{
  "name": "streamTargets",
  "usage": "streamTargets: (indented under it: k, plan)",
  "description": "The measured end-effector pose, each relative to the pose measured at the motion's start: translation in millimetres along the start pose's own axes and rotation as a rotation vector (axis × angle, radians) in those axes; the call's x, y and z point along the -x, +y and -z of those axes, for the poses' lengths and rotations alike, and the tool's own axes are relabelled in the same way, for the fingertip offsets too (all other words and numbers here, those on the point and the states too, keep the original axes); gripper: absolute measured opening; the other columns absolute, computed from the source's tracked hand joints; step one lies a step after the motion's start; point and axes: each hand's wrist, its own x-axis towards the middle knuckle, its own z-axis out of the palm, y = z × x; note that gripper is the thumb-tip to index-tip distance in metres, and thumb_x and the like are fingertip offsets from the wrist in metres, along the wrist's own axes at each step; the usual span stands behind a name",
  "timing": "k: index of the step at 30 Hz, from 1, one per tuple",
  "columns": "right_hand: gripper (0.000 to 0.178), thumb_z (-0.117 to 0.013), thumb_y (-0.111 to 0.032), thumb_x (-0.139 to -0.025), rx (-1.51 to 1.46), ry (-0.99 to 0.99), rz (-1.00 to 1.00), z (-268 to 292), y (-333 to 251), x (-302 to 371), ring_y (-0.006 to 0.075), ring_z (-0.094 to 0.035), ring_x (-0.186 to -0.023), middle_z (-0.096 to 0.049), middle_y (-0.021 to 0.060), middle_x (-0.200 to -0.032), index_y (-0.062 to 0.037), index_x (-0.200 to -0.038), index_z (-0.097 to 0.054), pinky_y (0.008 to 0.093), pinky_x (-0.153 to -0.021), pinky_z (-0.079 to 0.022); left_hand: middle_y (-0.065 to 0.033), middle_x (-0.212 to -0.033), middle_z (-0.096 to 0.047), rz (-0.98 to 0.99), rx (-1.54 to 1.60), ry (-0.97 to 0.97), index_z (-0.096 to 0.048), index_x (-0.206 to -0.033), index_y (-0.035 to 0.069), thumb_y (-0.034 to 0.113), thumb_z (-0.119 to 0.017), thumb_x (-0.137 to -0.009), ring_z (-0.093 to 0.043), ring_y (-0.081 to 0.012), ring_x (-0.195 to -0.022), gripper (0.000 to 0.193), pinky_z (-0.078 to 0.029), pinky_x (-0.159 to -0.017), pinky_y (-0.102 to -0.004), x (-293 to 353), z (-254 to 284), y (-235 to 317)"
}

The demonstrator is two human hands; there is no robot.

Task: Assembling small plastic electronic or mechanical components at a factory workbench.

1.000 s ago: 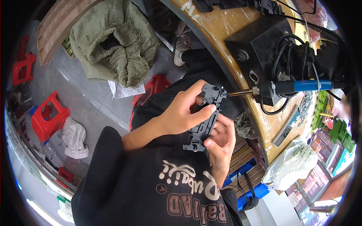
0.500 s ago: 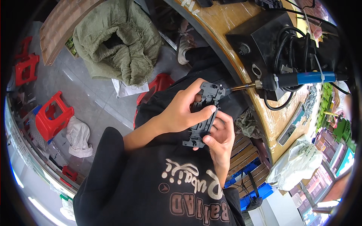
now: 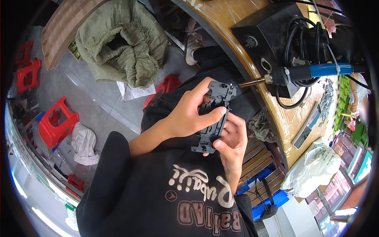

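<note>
A long black moulded plastic part (image 3: 212,132), shaped like a toy car chassis, is held up in front of my body. My left hand (image 3: 191,116) is closed round its left side, with the thumb lying across its middle. From the lower right, my right hand (image 3: 232,144) grips its lower end between thumb and fingers. At the part's upper right corner is the tip of a soldering iron (image 3: 325,70) with a blue grip. The iron lies sideways, and its tip seems to meet that corner; exact contact is too small to tell.
The iron rests by a black metal box (image 3: 262,43) with coiled cable on the wooden table (image 3: 282,130). A white plastic bag (image 3: 314,170) sits at the table's near end. Left, on the floor, are a green cloth sack (image 3: 146,43) and red stools (image 3: 57,124).
The plastic part has tilted slightly in my hands, its upper end rising a little. My grip looks the same. The view has shifted slightly.
</note>
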Motion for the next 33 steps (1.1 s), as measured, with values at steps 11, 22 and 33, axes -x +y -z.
streamTargets:
  k: [11, 22, 33]
  plan:
    - [0.057, -0.06, 0.008, -0.072, 0.003, -0.001, -0.035, 3.2, 2.4, -6.2, 0.0225, -0.054, -0.09, -0.051, 0.0177, -0.101, 0.0047, -0.12, -0.031, 0.0292, -0.056, -0.054, 0.0006, -0.074, -0.052, -0.04, -0.008, 0.045, -0.044, -0.1, 0.002, 0.009, -0.057, -0.077, -0.045, -0.0025, -0.066, 0.028, -0.038, -0.057, -0.0198, -4.6, 0.0, -5.2]
    - [0.057, -0.061, 0.007, -0.071, 0.002, 0.003, 0.008, 0.6, -0.6, -6.8, 0.0234, -0.054, -0.091, -0.051, 0.0185, -0.101, 0.0054, -0.12, -0.031, 0.0288, -0.057, -0.054, 0.0002, -0.073, -0.052, -0.029, -0.003, 0.035, -0.043, -0.1, 0.002, 0.008, -0.058, -0.076, -0.045, -0.0024, -0.065, 0.028, -0.038, -0.056, -0.0199, -6.4, -0.5, 0.0]
    - [0.058, -0.061, 0.007, -0.071, -0.004, 0.005, -0.004, 0.4, -1.9, -7.8, 0.0235, -0.054, -0.091, -0.051, 0.0182, -0.101, 0.005, -0.12, -0.031, 0.0291, -0.058, -0.055, 0.0004, -0.073, -0.052, -0.031, -0.027, 0.034, -0.044, -0.1, 0.002, 0.008, -0.057, -0.076, -0.045, -0.0024, -0.065, 0.028, -0.038, -0.056, -0.0199, -8.5, 0.1, 0.2]
